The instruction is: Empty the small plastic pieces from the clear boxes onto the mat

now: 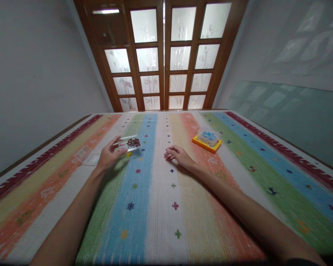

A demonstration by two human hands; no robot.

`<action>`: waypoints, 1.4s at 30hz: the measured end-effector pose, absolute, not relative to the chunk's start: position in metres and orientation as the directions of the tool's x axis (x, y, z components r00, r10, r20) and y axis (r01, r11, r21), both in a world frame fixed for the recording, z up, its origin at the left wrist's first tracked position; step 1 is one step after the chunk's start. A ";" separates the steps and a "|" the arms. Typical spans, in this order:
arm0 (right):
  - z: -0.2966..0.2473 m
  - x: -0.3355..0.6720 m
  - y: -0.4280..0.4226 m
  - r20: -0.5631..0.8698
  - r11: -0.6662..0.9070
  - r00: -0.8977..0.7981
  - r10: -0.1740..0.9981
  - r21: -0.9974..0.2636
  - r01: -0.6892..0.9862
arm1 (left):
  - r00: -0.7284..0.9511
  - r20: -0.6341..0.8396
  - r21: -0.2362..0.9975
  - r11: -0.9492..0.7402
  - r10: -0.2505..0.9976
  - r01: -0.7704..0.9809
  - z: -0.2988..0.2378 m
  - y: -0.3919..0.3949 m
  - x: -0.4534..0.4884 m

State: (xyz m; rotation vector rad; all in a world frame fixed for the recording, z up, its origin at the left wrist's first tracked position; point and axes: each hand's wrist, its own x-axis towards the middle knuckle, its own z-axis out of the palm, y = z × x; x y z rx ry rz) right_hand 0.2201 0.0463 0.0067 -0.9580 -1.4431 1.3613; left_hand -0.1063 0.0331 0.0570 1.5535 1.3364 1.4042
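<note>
My left hand (110,153) holds a small clear plastic box (130,142) filled with tiny dark pieces, its fingers closed on the box's near left corner, just above the striped cloth. My right hand (177,154) rests on the cloth near the middle, fingers curled loosely together and palm down, with nothing visible in it. A yellow-and-orange board with a clear blue-printed packet on top (207,140) lies a little beyond and to the right of my right hand.
A clear plastic lid or tray (86,154) lies flat to the left of my left hand. The table wears a striped multicoloured cloth (155,207). Wooden doors with frosted panes (163,55) stand beyond the far edge; plain walls flank both sides.
</note>
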 end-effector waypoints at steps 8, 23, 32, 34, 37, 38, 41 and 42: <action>0.006 0.222 0.042 0.174 0.201 -0.322 0.931 -0.978 0.053 | -0.217 0.474 0.815 -0.331 0.854 0.475 0.038 0.046 -0.142; 0.007 0.224 0.041 0.211 0.266 -0.328 0.921 -0.955 0.132 | 0.219 0.655 0.358 -0.553 0.723 0.753 0.046 0.037 -0.143; 0.009 0.224 0.038 0.213 0.272 -0.334 0.918 -0.952 0.141 | 0.402 0.614 0.218 -0.635 0.680 0.741 0.050 0.037 -0.139; 0.010 0.223 0.038 0.218 0.277 -0.336 0.916 -0.951 0.137 | 0.400 0.603 0.226 -0.629 0.690 0.743 0.049 0.038 -0.139; 0.010 0.223 0.037 0.230 0.289 -0.342 0.911 -0.948 0.131 | 0.418 0.605 0.227 -0.650 0.678 0.725 0.049 0.038 -0.138; 0.010 0.223 0.037 0.232 0.291 -0.341 0.911 -0.947 0.133 | 0.424 0.603 0.226 -0.655 0.675 0.721 0.049 0.038 -0.137; 0.009 0.222 0.037 0.231 0.292 -0.334 0.914 -0.945 0.146 | 0.423 0.579 0.222 -0.634 0.697 0.740 0.051 0.038 -0.137; 0.009 0.222 0.037 0.230 0.291 -0.330 0.915 -0.945 0.148 | 0.413 0.579 0.220 -0.622 0.703 0.752 0.052 0.037 -0.137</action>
